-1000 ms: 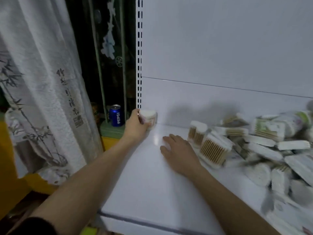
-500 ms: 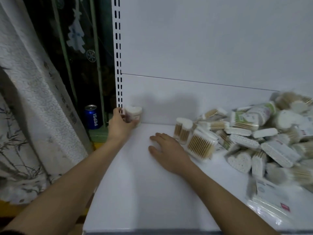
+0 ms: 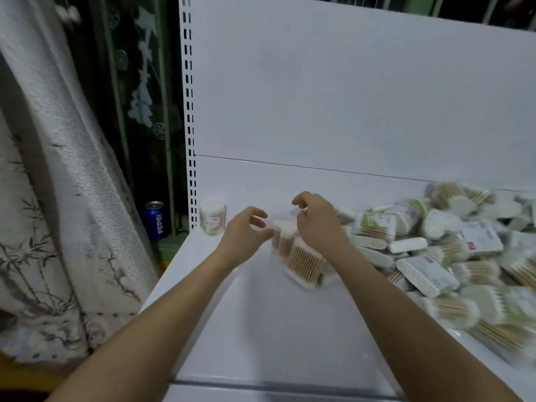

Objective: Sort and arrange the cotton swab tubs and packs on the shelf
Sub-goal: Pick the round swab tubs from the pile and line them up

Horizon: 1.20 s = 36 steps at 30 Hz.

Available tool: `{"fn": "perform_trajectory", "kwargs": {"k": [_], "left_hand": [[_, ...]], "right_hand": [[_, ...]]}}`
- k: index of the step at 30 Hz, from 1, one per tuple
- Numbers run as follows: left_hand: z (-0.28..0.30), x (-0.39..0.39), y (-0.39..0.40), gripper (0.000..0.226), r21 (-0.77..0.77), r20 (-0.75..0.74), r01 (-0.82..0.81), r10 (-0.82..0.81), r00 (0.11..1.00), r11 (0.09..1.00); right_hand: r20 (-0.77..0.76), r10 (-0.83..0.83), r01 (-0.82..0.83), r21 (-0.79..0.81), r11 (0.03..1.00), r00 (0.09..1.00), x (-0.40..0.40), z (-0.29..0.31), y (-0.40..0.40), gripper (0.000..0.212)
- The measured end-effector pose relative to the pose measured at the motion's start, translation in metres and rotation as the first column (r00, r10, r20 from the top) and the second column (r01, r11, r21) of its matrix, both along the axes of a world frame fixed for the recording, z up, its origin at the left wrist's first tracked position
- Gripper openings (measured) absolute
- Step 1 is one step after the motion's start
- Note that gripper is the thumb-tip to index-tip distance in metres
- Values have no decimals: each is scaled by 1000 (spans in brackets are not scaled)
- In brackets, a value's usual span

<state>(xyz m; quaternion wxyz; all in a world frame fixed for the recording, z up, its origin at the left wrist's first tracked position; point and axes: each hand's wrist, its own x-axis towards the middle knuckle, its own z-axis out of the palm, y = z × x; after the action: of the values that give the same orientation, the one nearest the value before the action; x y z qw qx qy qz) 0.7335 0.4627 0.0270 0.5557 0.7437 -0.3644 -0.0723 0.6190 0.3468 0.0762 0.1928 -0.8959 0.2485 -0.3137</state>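
Note:
A round cotton swab tub (image 3: 213,219) with a pale printed label stands upright in the shelf's back left corner, free of both hands. My left hand (image 3: 246,232) hovers just right of it, thumb and fingers spread in a loose C and holding nothing. Its fingertips are close to a clear tub of wooden swabs (image 3: 283,237). My right hand (image 3: 317,224) hangs above that tub and a rectangular swab box (image 3: 304,262), fingers loosely curled, with nothing plainly in its grip. A heap of swab tubs and packs (image 3: 435,250) covers the shelf's right side.
The white shelf board (image 3: 261,329) has a bare stretch in front of me, and a white back panel (image 3: 333,111) rises behind. A slotted upright (image 3: 190,140) marks the left edge. Beyond it stand a blue Pepsi can (image 3: 156,220) and a printed curtain (image 3: 58,198).
My left hand let go of the round tub in the back left corner and moved right toward the pile. My right hand lifted off the shelf board and curled over the nearest tubs.

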Motion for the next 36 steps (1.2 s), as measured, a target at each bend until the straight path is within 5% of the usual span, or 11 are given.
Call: {"fn": "perform_trajectory", "kwargs": {"k": [5, 11, 14, 18, 22, 29, 32, 36], "left_hand": [[-23, -21, -21, 53, -6, -158, 21, -22, 987, 1000], [-39, -13, -28, 36, -193, -333, -16, -50, 942, 981], [-30, -2, -17, 30, -333, -379, -54, -81, 922, 941], [-14, 8, 5, 56, -295, -240, 42, -116, 964, 955], [-20, 15, 10, 73, -113, -33, -32, 29, 999, 993], [-19, 22, 30, 60, -177, 4, -266, 271, 963, 947], [-21, 33, 39, 71, -196, -29, -337, 338, 941, 921], [-30, 49, 49, 76, -159, -116, -364, 349, 930, 918]], "right_hand": [[-504, 92, -128, -38, 991, 859, 1, 11, -19, 44], [-495, 118, -180, -81, 980, 861, 25, 14, -18, 38], [-393, 179, -199, -12, 980, 902, 40, 15, -10, 38], [-164, 200, -197, 35, 980, 966, 52, 10, 6, 34], [-4, 227, -225, 124, 966, 974, 59, -13, 23, 29], [390, 157, -336, 449, 828, 908, 72, -56, 50, 18], [244, 161, -242, 350, 905, 956, 69, -80, 43, 26], [-173, 249, -226, 140, 964, 953, 67, -103, 25, 41]]}}
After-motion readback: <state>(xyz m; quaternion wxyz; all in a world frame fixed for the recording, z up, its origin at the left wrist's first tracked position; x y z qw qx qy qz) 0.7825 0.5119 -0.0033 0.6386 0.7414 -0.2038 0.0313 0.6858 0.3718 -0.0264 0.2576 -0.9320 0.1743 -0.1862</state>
